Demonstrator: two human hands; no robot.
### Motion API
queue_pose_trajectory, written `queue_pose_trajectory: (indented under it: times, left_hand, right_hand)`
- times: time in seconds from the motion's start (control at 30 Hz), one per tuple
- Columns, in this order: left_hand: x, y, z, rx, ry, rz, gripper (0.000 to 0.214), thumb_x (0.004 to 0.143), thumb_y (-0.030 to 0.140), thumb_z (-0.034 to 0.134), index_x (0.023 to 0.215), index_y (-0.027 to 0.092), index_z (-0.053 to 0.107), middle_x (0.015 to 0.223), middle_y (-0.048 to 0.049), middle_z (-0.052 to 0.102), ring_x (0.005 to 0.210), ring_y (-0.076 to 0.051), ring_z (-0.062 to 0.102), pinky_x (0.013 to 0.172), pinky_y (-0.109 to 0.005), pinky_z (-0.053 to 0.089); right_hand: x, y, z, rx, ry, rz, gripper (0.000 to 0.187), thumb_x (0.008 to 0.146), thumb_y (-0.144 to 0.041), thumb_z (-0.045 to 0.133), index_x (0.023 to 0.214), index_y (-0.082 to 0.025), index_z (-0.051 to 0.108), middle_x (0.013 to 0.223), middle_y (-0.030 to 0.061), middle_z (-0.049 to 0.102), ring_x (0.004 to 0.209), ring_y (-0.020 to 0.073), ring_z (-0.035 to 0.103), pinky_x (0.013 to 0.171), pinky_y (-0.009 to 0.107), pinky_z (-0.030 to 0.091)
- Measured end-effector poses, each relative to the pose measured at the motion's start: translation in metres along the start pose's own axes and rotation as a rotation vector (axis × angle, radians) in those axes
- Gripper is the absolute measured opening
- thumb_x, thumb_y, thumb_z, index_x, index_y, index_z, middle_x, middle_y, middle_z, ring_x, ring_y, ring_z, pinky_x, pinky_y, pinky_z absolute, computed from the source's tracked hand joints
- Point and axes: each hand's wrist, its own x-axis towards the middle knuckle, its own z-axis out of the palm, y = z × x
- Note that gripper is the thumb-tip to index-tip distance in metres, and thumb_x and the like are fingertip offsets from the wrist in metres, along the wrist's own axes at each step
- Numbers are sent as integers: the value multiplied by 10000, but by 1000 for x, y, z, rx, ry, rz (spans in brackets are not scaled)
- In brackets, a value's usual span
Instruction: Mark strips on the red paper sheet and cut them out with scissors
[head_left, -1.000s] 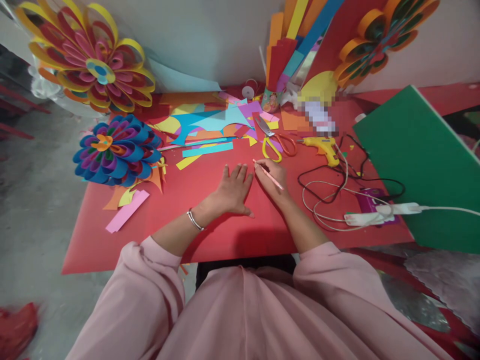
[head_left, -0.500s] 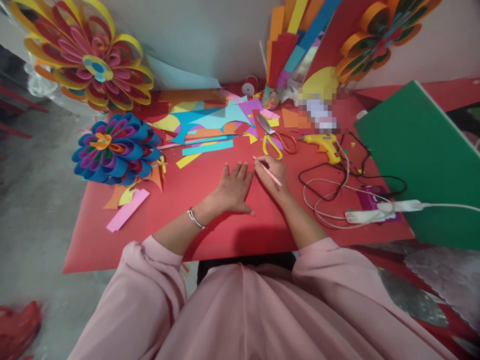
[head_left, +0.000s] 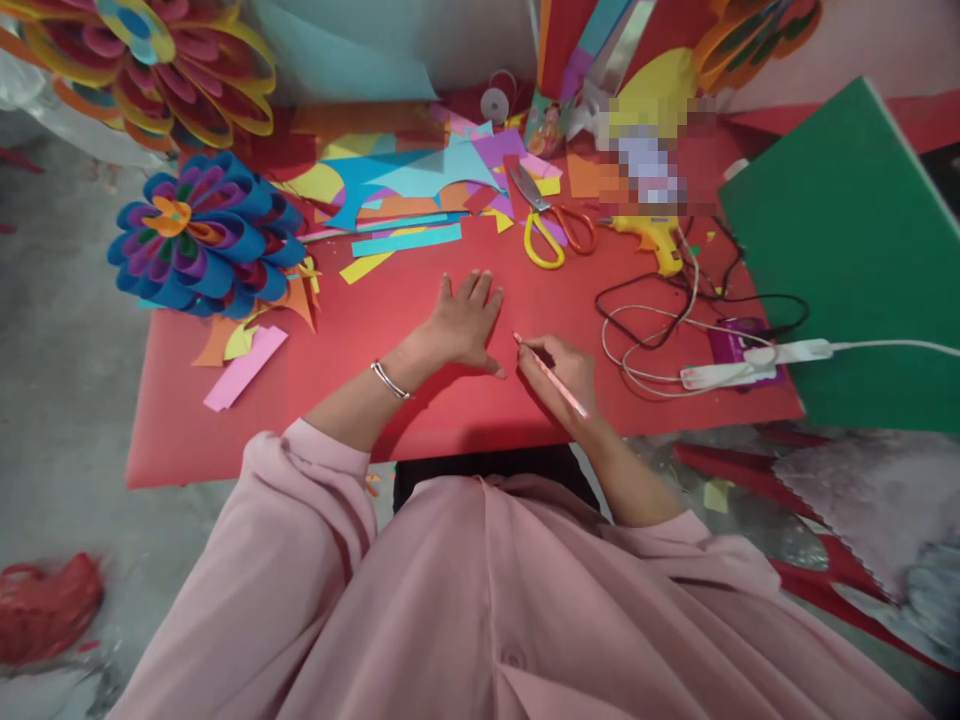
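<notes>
My left hand (head_left: 463, 322) lies flat with fingers spread on the red surface (head_left: 330, 380) of the table. A silver bangle circles that wrist. To its right, my right hand (head_left: 559, 375) is closed around a slim pink pencil (head_left: 553, 378), whose tip points up and left, close to the red surface; whether it touches cannot be made out. Beyond the hands lie scissors (head_left: 541, 215) with one yellow and one red handle, blades partly over paper scraps. A yellow hot glue gun (head_left: 652, 238) rests to their right.
A blue-purple paper flower (head_left: 210, 235) and a pink strip (head_left: 246, 368) lie at left. Cut paper (head_left: 405, 180) is piled at the back near a ribbon spool (head_left: 495, 103). Cables run to a white power strip (head_left: 757, 363); a green board (head_left: 847, 270) leans at right.
My right hand has drawn the pencil down toward me, away from the left hand's fingertips. The left hand stays flat. The view has tipped downward, so the table appears higher.
</notes>
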Motion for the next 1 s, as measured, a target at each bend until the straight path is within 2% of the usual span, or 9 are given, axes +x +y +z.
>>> queue_pose_trajectory:
  times: [0.23, 0.47, 0.63, 0.77, 0.83, 0.93, 1.0]
  left_hand:
    - [1, -4, 3, -55, 8, 13, 1402, 761, 804, 797, 1770, 122, 102, 1829, -268, 11, 1682, -513, 15, 1313, -731, 25]
    - [13, -13, 18, -106, -1, 34, 1490, 731, 898, 728, 1769, 141, -28, 1836, -223, -97, 1654, -547, -145, 1280, -729, -127]
    - [17, -15, 23, -122, 10, 40, 1505, 715, 905, 736, 1770, 159, -37, 1839, -208, -101, 1640, -567, -172, 1274, -735, -129]
    - [14, -13, 18, -118, 10, 32, 1493, 724, 875, 762, 1771, 151, -18, 1838, -224, -80, 1644, -568, -151, 1286, -736, -93]
    - [10, -10, 14, -104, 15, 23, 1475, 728, 852, 782, 1772, 137, 24, 1837, -239, -52, 1654, -561, -112, 1294, -741, -58]
    - [3, -5, 8, -67, 25, 11, 1422, 741, 800, 817, 1764, 102, 118, 1829, -270, 9, 1676, -527, -17, 1308, -742, 17]
    - [0, -2, 5, -47, 31, 9, 1384, 754, 785, 820, 1759, 102, 160, 1825, -278, 32, 1689, -493, 31, 1315, -735, 67]
  right_hand:
    - [-65, -10, -28, -95, -57, -65, 162, 946, -289, 647, 928, -230, 796, 814, 38, 809, 678, 168, 714, 699, 288, 559]
    - [-108, -20, -46, -159, -117, 19, 177, 950, -344, 651, 941, -284, 818, 814, 42, 818, 658, 208, 736, 678, 334, 597]
    - [-117, -27, -48, -147, -123, 37, 191, 952, -335, 630, 933, -288, 814, 820, 33, 823, 656, 208, 741, 696, 341, 613]
    - [-120, -35, -55, -118, -96, 62, 200, 994, -380, 628, 946, -304, 807, 790, 14, 799, 664, 202, 736, 697, 337, 613]
    - [-116, -34, -59, -123, -81, 60, 217, 1028, -409, 617, 1013, -315, 811, 862, 23, 824, 743, 216, 771, 754, 345, 630]
    - [-99, -20, -57, -111, -96, -85, 261, 1077, -414, 570, 1127, -307, 803, 1059, 48, 855, 947, 238, 814, 905, 373, 640]
    - [-79, -6, -49, -113, -112, -232, 257, 1083, -398, 571, 1109, -284, 800, 1126, 67, 854, 1051, 251, 811, 990, 402, 627]
